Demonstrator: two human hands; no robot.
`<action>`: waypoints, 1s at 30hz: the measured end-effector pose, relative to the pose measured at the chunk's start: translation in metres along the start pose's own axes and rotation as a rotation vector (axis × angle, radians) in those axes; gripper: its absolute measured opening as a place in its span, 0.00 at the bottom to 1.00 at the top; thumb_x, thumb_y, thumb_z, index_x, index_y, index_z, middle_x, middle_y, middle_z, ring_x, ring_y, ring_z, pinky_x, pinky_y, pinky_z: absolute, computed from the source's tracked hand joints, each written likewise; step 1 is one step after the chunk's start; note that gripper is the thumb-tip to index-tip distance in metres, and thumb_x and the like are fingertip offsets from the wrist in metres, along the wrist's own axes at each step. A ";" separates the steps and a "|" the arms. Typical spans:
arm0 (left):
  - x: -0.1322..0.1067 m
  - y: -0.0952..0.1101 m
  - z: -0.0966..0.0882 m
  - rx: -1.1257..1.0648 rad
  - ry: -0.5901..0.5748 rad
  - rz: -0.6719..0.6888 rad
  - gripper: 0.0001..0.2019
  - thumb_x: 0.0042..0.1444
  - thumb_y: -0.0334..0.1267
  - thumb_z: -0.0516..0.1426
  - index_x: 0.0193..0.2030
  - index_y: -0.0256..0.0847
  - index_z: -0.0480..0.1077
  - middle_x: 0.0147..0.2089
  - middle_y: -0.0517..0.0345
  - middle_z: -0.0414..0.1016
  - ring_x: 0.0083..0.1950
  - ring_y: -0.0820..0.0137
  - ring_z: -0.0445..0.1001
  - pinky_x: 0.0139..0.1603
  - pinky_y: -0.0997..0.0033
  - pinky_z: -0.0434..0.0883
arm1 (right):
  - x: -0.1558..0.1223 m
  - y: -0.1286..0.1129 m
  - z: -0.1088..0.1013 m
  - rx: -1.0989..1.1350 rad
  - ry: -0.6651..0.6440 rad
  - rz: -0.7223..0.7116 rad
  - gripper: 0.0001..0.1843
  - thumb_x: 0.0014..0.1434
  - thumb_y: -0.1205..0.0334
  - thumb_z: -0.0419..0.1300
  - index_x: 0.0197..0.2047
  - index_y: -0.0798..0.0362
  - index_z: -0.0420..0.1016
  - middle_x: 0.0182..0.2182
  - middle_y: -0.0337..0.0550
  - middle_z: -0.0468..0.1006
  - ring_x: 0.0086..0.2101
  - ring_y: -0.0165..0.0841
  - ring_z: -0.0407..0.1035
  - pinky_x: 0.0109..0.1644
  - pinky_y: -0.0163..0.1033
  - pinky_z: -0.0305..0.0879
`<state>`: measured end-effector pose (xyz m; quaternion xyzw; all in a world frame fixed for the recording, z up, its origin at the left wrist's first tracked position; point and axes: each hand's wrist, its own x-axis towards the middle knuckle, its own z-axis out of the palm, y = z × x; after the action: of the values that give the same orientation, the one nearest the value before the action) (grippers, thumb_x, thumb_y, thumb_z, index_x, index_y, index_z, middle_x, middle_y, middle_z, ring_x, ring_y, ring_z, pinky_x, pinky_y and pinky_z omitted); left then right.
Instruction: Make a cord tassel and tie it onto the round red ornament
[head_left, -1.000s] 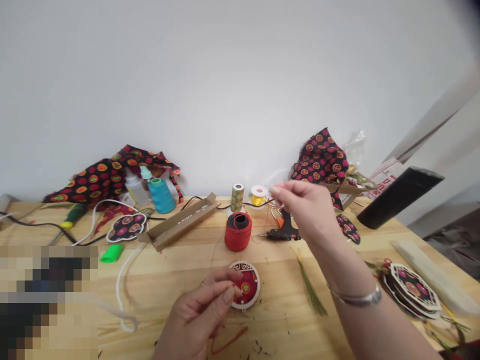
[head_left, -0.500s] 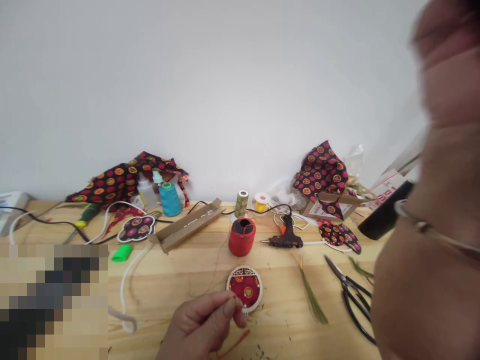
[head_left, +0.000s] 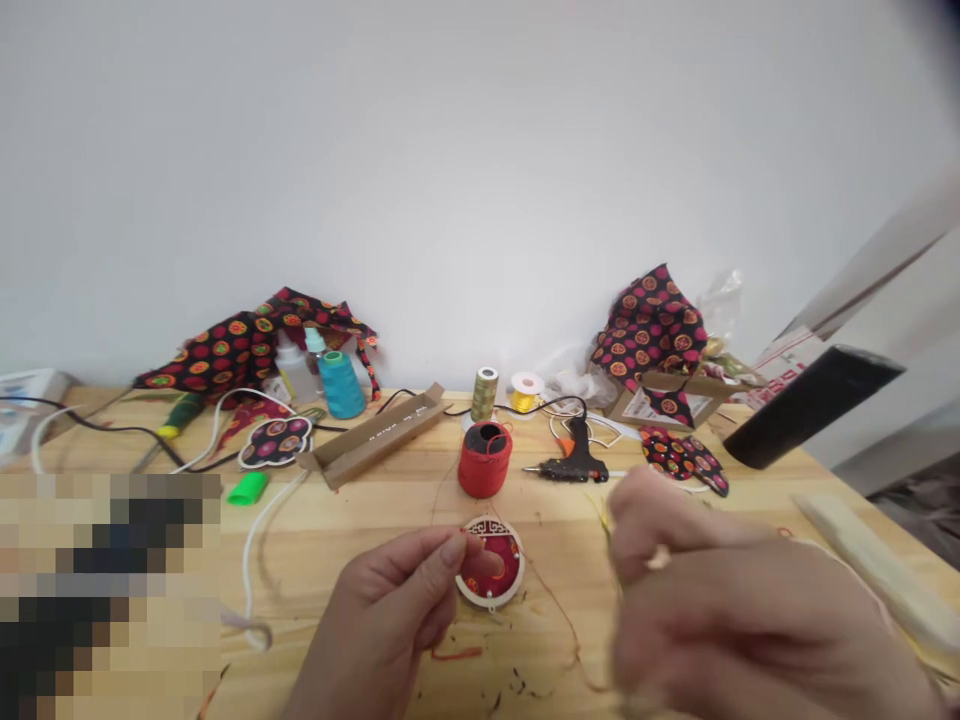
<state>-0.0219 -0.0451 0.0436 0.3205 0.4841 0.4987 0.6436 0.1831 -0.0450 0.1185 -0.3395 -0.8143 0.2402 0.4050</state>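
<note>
My left hand is closed in a pinch, with a bit of red thread at its fingertips. Just behind the fingertips lies a round wooden-framed ornament with patterned red fabric and a fretwork top; the fingers hide its left part. A short red strand shows below my left hand. Another thin reddish thread runs from beside the ornament down toward my right hand. My right hand is blurred, its fingers curled closed over the table's right side; what they hold cannot be made out.
A red thread spool stands behind the ornament, with a glue gun to its right. Further back are a teal thread cone, an open cardboard box and patterned fabric. A black cylinder leans at right.
My right hand has come down from the upper right to low over the table, covering the scissors and green tassel. My left hand stays pinched, slightly higher in view.
</note>
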 end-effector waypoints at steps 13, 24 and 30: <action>0.004 -0.016 0.025 0.024 -0.124 -0.210 0.13 0.50 0.44 0.61 0.29 0.34 0.79 0.14 0.68 0.58 0.17 0.81 0.43 0.19 0.75 0.40 | -0.015 0.056 0.059 0.133 0.201 0.257 0.07 0.48 0.73 0.68 0.26 0.51 0.79 0.22 0.36 0.70 0.30 0.30 0.63 0.34 0.36 0.61; 0.007 -0.024 0.024 0.035 -0.116 -0.223 0.14 0.47 0.44 0.63 0.21 0.34 0.75 0.19 0.61 0.68 0.17 0.83 0.48 0.19 0.75 0.41 | -0.018 0.063 0.060 0.246 0.162 0.388 0.07 0.46 0.72 0.69 0.26 0.51 0.78 0.25 0.36 0.71 0.31 0.30 0.66 0.36 0.36 0.62; 0.007 -0.023 0.028 0.044 -0.092 -0.220 0.14 0.44 0.44 0.65 0.20 0.35 0.73 0.18 0.64 0.65 0.17 0.83 0.49 0.18 0.77 0.42 | -0.020 0.064 0.060 0.322 0.142 0.441 0.07 0.46 0.72 0.69 0.27 0.52 0.78 0.27 0.36 0.71 0.32 0.30 0.67 0.39 0.36 0.63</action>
<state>0.0118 -0.0435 0.0303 0.3023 0.4971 0.3990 0.7088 0.1658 -0.0249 0.0326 -0.4557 -0.6415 0.4245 0.4479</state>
